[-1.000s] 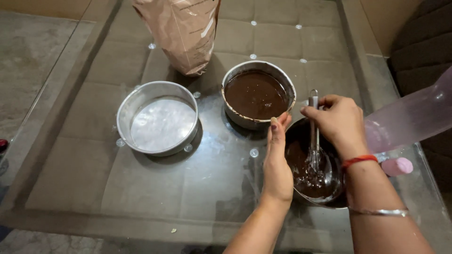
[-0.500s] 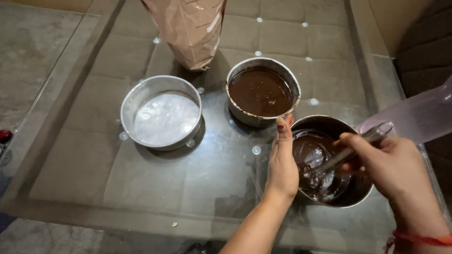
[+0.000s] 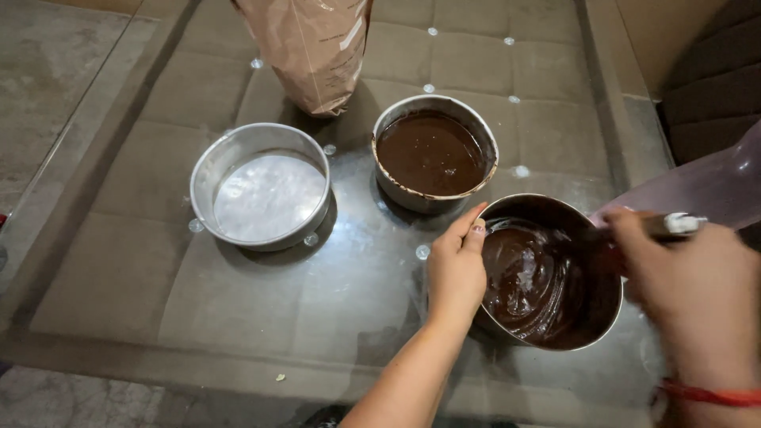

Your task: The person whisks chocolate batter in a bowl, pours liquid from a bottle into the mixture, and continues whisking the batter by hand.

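Glass table (image 3: 119,261) fills the head view, where at lower right the left hand (image 3: 456,269) has its grip clamped on the rim of the steel mixing bowl (image 3: 547,277) of chocolate batter while the blurred right hand (image 3: 697,293) has its grip closed around a whisk handle (image 3: 674,224), with a batter-filled cake tin (image 3: 432,154) above centre, an empty cake tin (image 3: 261,186) at centre left and a brown paper bag (image 3: 313,47) at top.

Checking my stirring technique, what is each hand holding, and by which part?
Left hand steadies the mixing bowl by its rim; right hand holds the stirring tool near its handle end.

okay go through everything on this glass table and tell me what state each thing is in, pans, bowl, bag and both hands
Mixing bowl: tilted, coated with dark batter.
Filled cake tin: upright, holds batter.
Lined cake tin: upright, empty.
Paper bag: standing, top out of view.
Left hand: gripping the bowl's rim.
Right hand: blurred, closed on a utensil handle.
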